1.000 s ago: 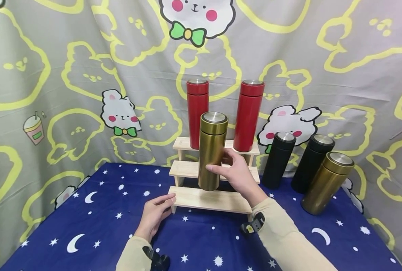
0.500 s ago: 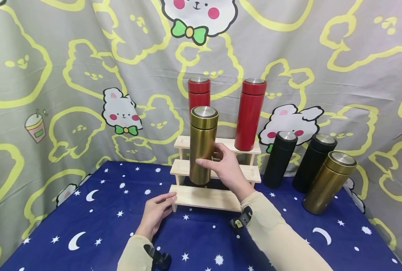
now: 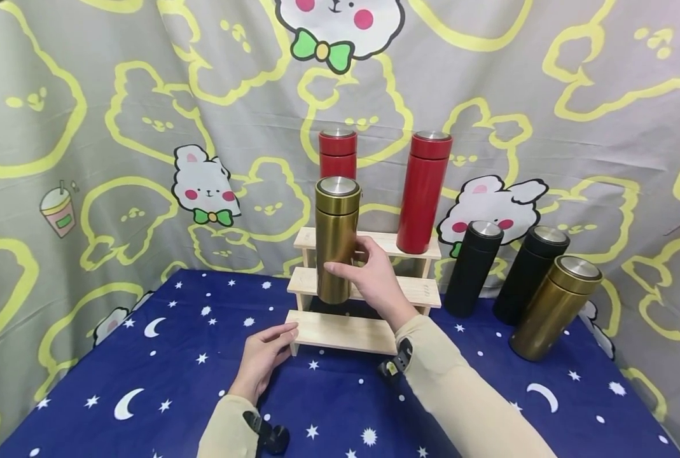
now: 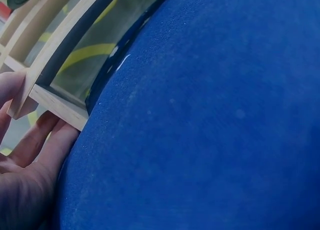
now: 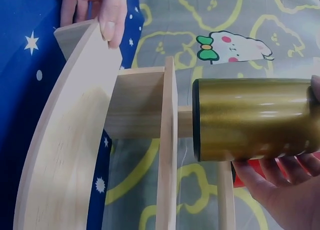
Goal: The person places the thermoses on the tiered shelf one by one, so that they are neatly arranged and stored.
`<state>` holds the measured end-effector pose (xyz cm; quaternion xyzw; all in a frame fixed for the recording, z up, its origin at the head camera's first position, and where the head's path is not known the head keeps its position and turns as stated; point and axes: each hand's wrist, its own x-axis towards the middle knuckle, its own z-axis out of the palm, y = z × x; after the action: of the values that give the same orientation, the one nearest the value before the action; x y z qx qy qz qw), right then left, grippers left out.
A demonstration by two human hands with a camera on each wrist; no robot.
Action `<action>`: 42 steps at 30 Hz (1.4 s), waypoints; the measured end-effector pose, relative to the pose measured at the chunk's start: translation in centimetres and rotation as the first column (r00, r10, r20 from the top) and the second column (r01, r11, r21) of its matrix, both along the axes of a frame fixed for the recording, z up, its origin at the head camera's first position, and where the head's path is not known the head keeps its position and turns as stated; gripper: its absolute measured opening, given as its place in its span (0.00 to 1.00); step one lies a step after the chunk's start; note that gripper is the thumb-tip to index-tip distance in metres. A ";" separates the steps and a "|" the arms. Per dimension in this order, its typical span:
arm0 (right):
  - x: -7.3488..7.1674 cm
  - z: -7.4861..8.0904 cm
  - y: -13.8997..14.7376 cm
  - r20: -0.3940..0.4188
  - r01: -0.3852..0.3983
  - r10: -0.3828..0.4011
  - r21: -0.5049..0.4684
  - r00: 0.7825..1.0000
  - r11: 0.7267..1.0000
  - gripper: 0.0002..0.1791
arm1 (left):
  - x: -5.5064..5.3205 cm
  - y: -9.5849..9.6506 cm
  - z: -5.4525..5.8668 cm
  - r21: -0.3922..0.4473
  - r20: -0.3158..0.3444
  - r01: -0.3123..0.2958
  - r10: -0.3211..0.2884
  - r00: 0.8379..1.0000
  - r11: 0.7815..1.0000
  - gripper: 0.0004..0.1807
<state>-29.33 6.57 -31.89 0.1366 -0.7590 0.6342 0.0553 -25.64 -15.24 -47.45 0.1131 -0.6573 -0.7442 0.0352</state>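
My right hand (image 3: 376,280) grips a gold thermos flask (image 3: 337,245) with a steel-topped lid, thumb in front and fingers curled behind. Upright, the flask hangs over the left part of the middle step of a three-tier wooden stand (image 3: 340,332); in the right wrist view a gap shows between its dark base and that step (image 5: 167,150). My left hand (image 3: 264,356) pinches the left end of the lowest step, thumb on top and fingers beside the leg (image 4: 60,107). On the top step stand two red flasks, the left one (image 3: 338,152) partly hidden behind the gold flask, the right one (image 3: 424,194) in plain sight.
Right of the stand, two black flasks (image 3: 473,270) (image 3: 528,277) and a second gold flask (image 3: 554,312) stand on the blue star-and-moon tablecloth (image 3: 162,375). A grey cartoon-print curtain (image 3: 248,127) hangs behind and at both sides.
My right hand has carried the gold flask left and farther back, from over the stand's middle to its left part. My left hand keeps its hold on the lowest step.
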 end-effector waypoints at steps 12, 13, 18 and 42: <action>-1.1 -1.2 -1.1 0.010 0.022 -0.022 -0.018 1.000 1.000 0.39 | 0.0 -0.2 -0.1 -0.011 -0.007 0.009 -0.009 1.000 1.000 0.17; -1.2 -1.3 -1.2 0.011 0.027 -0.026 -0.007 1.000 1.000 0.39 | 0.0 -0.2 -0.1 -0.014 -0.006 0.008 -0.008 1.000 1.000 0.17; -1.7 -1.3 -1.2 -0.008 0.038 -0.037 0.007 0.999 0.999 0.38 | 0.0 -0.1 0.1 -0.013 -0.014 0.008 -0.008 1.000 1.000 0.17; -2.4 -1.7 -0.6 0.014 0.033 -0.033 0.035 0.999 0.999 0.42 | -0.1 0.1 0.0 -0.026 -0.011 -0.003 0.003 1.000 1.000 0.18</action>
<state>-31.72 5.92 -33.58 0.1205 -0.7724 0.6209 0.0579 -25.77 -15.11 -47.47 0.1095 -0.6666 -0.7362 0.0414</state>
